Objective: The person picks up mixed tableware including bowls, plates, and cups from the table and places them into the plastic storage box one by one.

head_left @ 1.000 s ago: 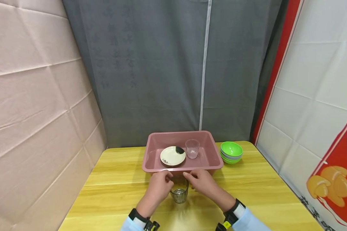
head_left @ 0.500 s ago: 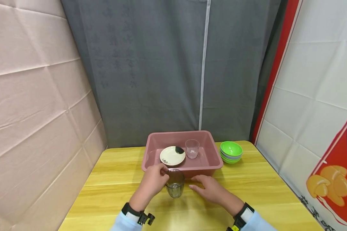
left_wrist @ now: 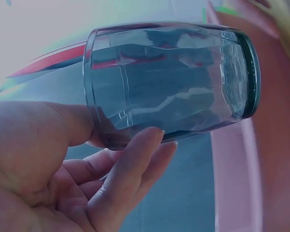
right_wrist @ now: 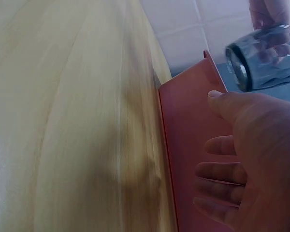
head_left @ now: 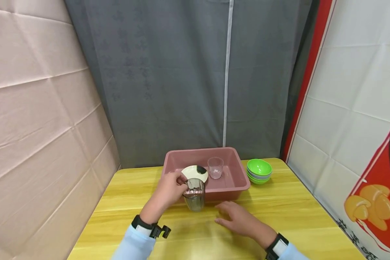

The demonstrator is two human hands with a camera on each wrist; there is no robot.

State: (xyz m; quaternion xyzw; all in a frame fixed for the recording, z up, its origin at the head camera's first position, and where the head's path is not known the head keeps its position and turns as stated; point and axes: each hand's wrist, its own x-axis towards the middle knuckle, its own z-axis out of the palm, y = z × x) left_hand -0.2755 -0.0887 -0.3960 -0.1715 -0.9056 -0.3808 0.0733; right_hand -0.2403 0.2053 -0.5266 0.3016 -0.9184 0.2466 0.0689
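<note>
Aloft, glass (head_left: 195, 198) in left hand (head_left: 169, 187), tub (head_left: 227, 195) holding plate (head_left: 191, 172), cup (head_left: 215, 169)

Above our bare left hand (head_left: 169, 188) and bare right hand (head_left: 237, 218) we wear light blue cloth sleeves (head_left: 132, 244). Round the left wrist sits a broad black strap (head_left: 138, 221) with a white rectangular panel (head_left: 143, 230) and a small black angular bracket (head_left: 165, 231) jutting out. Our right wrist carries a second black strap (head_left: 282, 238), its own flat panel (head_left: 280, 247) also white.
</note>
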